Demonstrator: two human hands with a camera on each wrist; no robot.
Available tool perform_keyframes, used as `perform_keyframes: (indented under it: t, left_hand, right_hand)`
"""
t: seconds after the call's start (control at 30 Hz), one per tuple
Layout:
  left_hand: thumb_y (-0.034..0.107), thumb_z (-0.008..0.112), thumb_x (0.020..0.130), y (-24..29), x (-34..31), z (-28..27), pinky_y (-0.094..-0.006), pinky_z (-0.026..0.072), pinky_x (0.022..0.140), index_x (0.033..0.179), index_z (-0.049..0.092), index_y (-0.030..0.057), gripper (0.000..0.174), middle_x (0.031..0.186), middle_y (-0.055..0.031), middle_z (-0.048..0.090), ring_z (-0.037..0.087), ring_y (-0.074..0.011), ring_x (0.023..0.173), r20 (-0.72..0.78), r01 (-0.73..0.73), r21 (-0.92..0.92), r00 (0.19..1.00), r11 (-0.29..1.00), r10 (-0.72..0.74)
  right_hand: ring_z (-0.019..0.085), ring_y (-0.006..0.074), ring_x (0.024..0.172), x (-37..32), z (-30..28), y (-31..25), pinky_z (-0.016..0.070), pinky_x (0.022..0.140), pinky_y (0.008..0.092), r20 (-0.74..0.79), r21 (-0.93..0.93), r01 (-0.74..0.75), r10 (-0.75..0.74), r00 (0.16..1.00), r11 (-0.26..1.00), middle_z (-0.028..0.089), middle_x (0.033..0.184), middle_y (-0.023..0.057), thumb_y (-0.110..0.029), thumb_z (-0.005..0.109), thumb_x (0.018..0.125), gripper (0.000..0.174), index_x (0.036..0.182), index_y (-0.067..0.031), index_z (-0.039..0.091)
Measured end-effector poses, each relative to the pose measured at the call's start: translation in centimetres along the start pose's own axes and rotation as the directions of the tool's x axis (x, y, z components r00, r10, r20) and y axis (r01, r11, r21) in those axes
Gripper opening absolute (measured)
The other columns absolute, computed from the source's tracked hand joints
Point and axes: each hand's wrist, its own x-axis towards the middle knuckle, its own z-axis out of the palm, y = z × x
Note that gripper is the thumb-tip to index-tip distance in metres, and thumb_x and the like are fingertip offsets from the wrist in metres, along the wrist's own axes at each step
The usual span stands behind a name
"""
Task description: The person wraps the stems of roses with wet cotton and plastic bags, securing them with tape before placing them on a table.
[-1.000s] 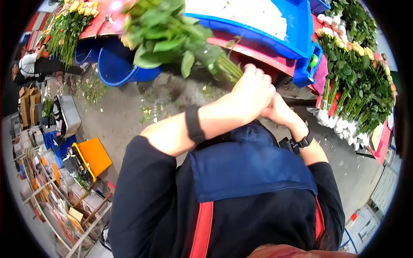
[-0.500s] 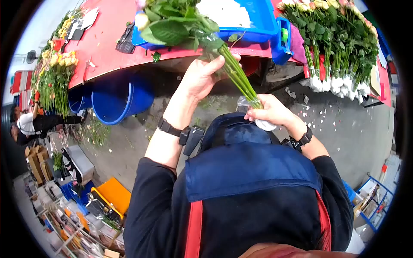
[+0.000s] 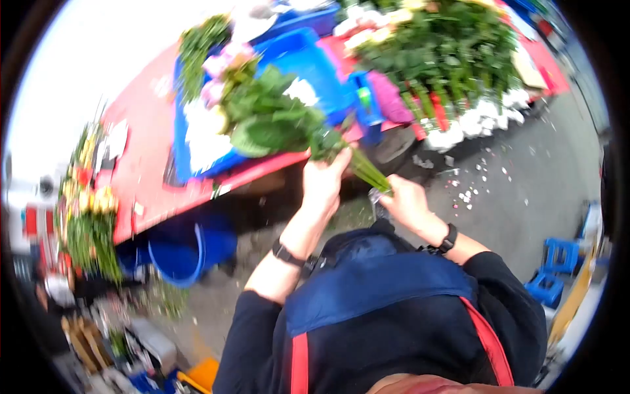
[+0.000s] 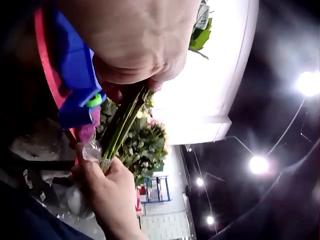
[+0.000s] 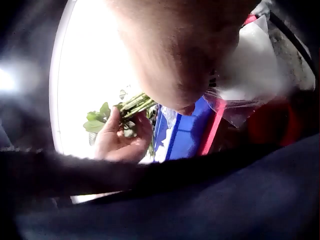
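A bunch of pink and pale roses (image 3: 275, 125) with broad green leaves points up and left from my hands in the head view. My left hand (image 3: 321, 184) grips the bare green stems just below the leaves. At the cut ends my right hand (image 3: 410, 203) pinches the stems (image 4: 120, 130) together with a clear plastic bag (image 3: 379, 205). In the left wrist view the bag hangs beside the right fingers with a white wad inside it. The right wrist view shows the left hand (image 5: 122, 145) with its thumb across the stems.
A red-topped table (image 3: 147, 177) carries a blue tray (image 3: 305, 56) and a blue tape dispenser (image 3: 364, 108) with green tape. Finished-looking rose bunches (image 3: 453, 65) with white-wrapped ends lie to the right. A blue bucket (image 3: 177, 256) stands under the table's left edge.
The hands, close together a second ago, have moved apart: the left below the leaves, the right at the stem ends. The head view has swung, bringing in more of the table.
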Motion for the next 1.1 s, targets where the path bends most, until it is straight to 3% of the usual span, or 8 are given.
perform_keyframes:
  t: [0.2,0.43,0.8,0.87,0.9,0.93,0.97,1.1]
  left_hand:
    - [0.009,0.067,0.087,0.2,3.7,9.9,-0.0313,0.0477,0.089,0.117,0.057,0.0019,0.032,0.107,-0.007,0.064,0.059,-0.0171,0.101,0.341,-0.225,0.419,0.937,0.88,0.077]
    - [0.004,0.067,0.086,-1.5,9.0,14.0,-0.0346,0.0428,0.102,0.141,0.034,-0.0019,0.065,0.132,-0.0182,0.053,0.053,-0.0236,0.12,0.48,-0.019,0.475,0.844,0.88,-0.24]
    - [0.022,0.076,0.08,-8.4,4.9,-2.5,-0.0276,0.0544,0.073,0.12,0.058,-0.0029,0.05,0.1,-0.0113,0.069,0.067,-0.017,0.083,-0.329,0.516,0.727,0.841,0.452,-0.431]
    - [0.029,0.079,0.075,-13.2,2.0,-13.9,-0.0328,0.0529,0.08,0.111,0.066,-0.0018,0.049,0.099,-0.0144,0.07,0.067,-0.0209,0.088,-0.35,0.429,0.897,0.835,0.104,-0.424]
    - [0.037,0.075,0.076,-16.0,-0.4,-21.3,-0.0355,0.051,0.084,0.11,0.067,0.0015,0.05,0.103,-0.0159,0.069,0.066,-0.0246,0.096,-0.327,0.498,0.833,0.795,0.241,-0.511]
    - [0.022,0.06,0.079,-17.3,-3.0,-25.1,-0.043,0.0439,0.091,0.112,0.062,-0.0023,0.041,0.107,-0.0207,0.064,0.059,-0.033,0.101,0.079,-0.14,0.986,0.871,-0.089,-0.485]
    - [0.007,0.044,0.082,-17.6,-4.5,-26.5,-0.0505,0.0368,0.099,0.114,0.057,-0.0061,0.037,0.111,-0.0255,0.059,0.052,-0.0414,0.106,0.423,-0.703,0.608,0.681,-0.369,-0.598]
    - [0.03,0.059,0.081,-15.6,-6.0,-26.6,-0.0386,0.0501,0.068,0.095,0.068,0.0175,0.021,0.092,-0.0054,0.069,0.064,-0.0247,0.085,0.242,-0.364,0.923,0.8,-0.124,-0.549]
  right_hand:
    - [0.063,0.0355,0.07,1.7,-3.4,9.2,0.0501,0.063,0.0403,-0.256,0.375,0.052,0.05,0.965,0.926,0.062,0.073,0.0167,-0.022,0.071,0.077,0.023,0.09,-0.0044,0.062]
    - [0.056,0.0122,0.062,6.1,-13.7,23.6,0.0486,0.061,0.0302,-0.317,0.6,-0.066,0.313,0.895,0.797,0.062,0.069,0.0121,-0.013,0.067,0.078,0.028,0.102,0.0008,0.064]
    - [0.056,0.0092,0.055,16.5,-31.8,51.7,0.0457,0.055,0.0253,-0.434,0.645,-0.017,0.385,0.814,0.764,0.061,0.066,0.0015,-0.011,0.064,0.083,0.013,0.09,0.0003,0.064]
    - [0.055,0.0093,0.055,18.9,-33.2,54.4,0.0439,0.055,0.0261,-0.427,0.64,-0.062,0.421,0.8,0.766,0.06,0.063,0.0015,-0.013,0.066,0.083,0.013,0.084,-0.001,0.063]
    - [0.055,0.0098,0.056,20.1,-33.4,56.0,0.0442,0.056,0.0262,-0.425,0.632,-0.08,0.431,0.796,0.771,0.06,0.063,0.0017,-0.014,0.066,0.083,0.013,0.083,-0.0014,0.062]
    - [0.056,0.0103,0.056,21.3,-33.4,57.3,0.0444,0.056,0.0263,-0.422,0.624,-0.099,0.441,0.792,0.775,0.06,0.064,0.0019,-0.014,0.066,0.083,0.013,0.082,-0.0018,0.061]
    - [0.056,0.0111,0.057,22.4,-33.1,58.2,0.0447,0.056,0.0269,-0.4,0.667,-0.093,0.46,0.793,0.74,0.061,0.065,0.003,-0.014,0.066,0.083,0.013,0.081,-0.0023,0.061]
    - [0.056,0.0123,0.062,26.1,-30.0,63.4,0.044,0.058,0.0289,-0.349,0.526,-0.24,0.464,0.814,0.816,0.063,0.071,0.0033,-0.013,0.066,0.081,0.015,0.085,0.0009,0.061]
